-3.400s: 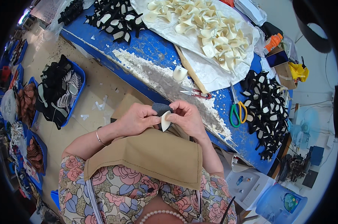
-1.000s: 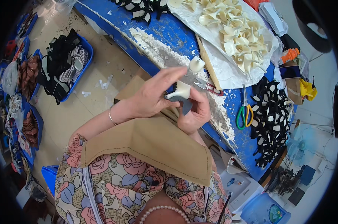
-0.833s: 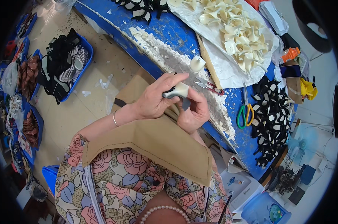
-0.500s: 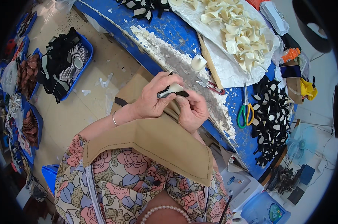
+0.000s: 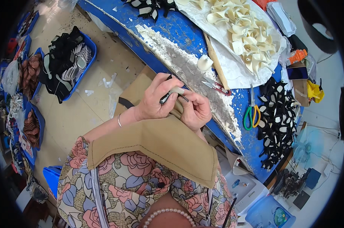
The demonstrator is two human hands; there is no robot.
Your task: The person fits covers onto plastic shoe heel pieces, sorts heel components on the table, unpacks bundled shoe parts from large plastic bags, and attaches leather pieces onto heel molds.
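Left hand (image 5: 154,97) curled, thumb and fingers pinching cream-and-black piece (image 5: 177,91). Right hand (image 5: 197,110) bent inward, closed, thumb and forefinger gripping its dark edge. Piece between both hands, near tan cloth (image 5: 153,138). Beyond: red-handled snips (image 5: 217,87) on blue table (image 5: 179,32).

A piece (image 5: 177,91) sits between left hand (image 5: 156,97) and right hand (image 5: 196,111); on the table (image 5: 175,32) beyond, snips (image 5: 219,88) lie left of scissors (image 5: 253,108).

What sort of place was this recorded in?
Probably a small workshop: cream pieces heaped on a white sheet, large scissors on a scuffed blue table, and a blue bin of parts.
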